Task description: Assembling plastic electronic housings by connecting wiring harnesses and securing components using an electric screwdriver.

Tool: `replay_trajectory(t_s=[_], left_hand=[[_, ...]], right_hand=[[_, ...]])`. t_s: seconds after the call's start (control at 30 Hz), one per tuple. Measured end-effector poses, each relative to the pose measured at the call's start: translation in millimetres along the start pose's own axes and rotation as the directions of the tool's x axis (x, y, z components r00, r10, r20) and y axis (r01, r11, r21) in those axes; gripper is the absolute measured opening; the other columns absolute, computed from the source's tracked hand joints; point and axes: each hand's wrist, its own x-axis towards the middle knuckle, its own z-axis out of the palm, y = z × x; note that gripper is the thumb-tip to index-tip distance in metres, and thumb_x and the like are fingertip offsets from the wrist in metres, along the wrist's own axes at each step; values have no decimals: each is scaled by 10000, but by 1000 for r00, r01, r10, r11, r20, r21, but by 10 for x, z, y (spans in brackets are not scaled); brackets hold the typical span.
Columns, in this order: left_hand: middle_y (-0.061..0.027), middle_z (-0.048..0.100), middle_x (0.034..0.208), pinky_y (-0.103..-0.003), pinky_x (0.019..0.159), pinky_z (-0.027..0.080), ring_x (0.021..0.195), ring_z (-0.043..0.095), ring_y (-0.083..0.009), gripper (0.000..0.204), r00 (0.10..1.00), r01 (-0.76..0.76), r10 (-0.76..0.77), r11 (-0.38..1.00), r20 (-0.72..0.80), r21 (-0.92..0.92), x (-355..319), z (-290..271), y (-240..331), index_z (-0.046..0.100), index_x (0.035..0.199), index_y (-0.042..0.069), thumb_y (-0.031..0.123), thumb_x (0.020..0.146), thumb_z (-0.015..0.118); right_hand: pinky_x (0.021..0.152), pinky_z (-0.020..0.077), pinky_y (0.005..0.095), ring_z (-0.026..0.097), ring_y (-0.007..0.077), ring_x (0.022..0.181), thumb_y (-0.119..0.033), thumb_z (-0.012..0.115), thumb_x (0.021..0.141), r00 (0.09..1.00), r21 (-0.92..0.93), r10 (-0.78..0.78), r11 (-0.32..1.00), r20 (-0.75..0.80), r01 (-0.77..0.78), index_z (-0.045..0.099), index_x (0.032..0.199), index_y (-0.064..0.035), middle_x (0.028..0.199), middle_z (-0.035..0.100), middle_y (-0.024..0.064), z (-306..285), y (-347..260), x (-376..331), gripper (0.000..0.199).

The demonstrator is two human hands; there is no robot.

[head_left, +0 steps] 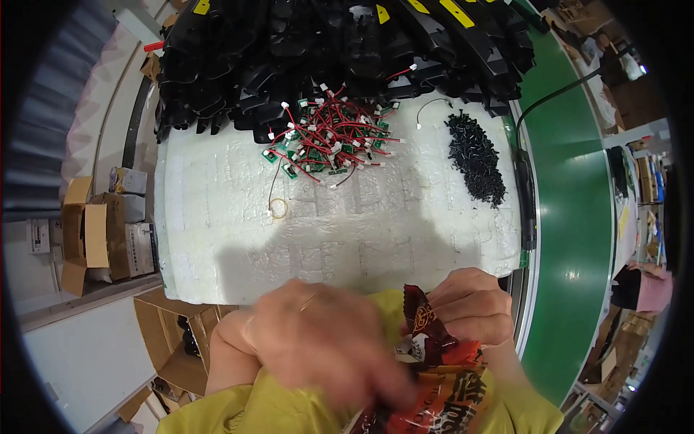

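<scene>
Orange-and-maroon crinkly foil snack packet [441,376] we are gripping close, right hand [473,305] fingers pinching its top corner, blurred left hand [322,347] clasping lower for bracing.

we see a white foam worktop [217,239] bearing red-wired small circuit boards [329,137], a heap of black screws [477,159], stacked black plastic parts [325,50]; beside it, a green conveyor belt [571,217] and cardboard boxes [108,231].

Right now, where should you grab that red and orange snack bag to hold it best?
Pinch the snack bag at its crinkled top corner, coming from the right side. That flat corner sticks up free where the right hand already pinches it. The blurred left hand covers the bag's left side.
</scene>
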Motion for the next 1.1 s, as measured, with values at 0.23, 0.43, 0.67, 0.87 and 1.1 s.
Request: replay_trajectory(t_s=[0.23,0.43,0.67,0.87,1.1], left_hand=[[-163,699,816,-280,418,399,545,523,-150,239,926,-137,217,956,-310,258,71,214,-68,640,681,68,110,878,512],[39,695,957,-237,699,429,864,496,-128,41,972,-220,129,787,195,576,91,53,246,687,854,143,153,815,679],[34,701,952,-240,704,430,872,504,-127,32,974,-209,119,801,194,561,15,-15,305,679,848,140,129,818,678],[13,700,953,-241,699,440,863,514,-134,59,970,-233,145,776,194,586,-42,-85,258,688,888,124,150,837,673],[132,661,796,-220,550,346,677,444,-64,171,989,-104,146,724,-4,682,-127,-41,211,635,698,169,44,813,619]], right_hand=[[574,584,344,684,304,703,-233,512,955,999,54,50,997,18,-51,644,927,93,879,659,218,14,56,-40,353],[593,583,318,689,262,691,-104,582,850,995,16,92,996,-26,-91,667,868,71,867,677,193,168,77,6,196],[548,561,266,683,208,650,-56,622,761,999,-121,-27,992,34,31,671,813,48,798,686,169,221,180,54,125],[539,556,264,677,200,638,-57,632,749,997,-134,7,991,71,2,678,820,39,795,686,164,210,228,87,128],[539,554,272,669,205,640,-48,658,719,998,-156,64,986,8,-62,680,845,46,818,687,155,195,289,37,159]])
